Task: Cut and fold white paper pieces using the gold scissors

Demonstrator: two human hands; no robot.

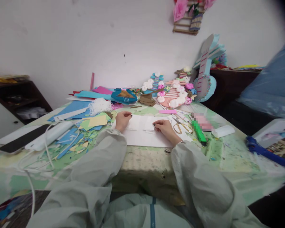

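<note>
My left hand is closed in a pinch at the left edge of a small piece of white paper. At the right side of that piece, my right hand pinches too, thumb against fingers. White on white makes its outline hard to follow. Beneath both hands lies a larger white board near the front of the table. Gold-handled scissors rest just right of my right hand, partly on the white sheet.
Paper scraps, a heap of white string and a white power strip with its cable lie left. A green marker-like item and a white roll lie right. Decorated paper crafts stand behind, against the wall.
</note>
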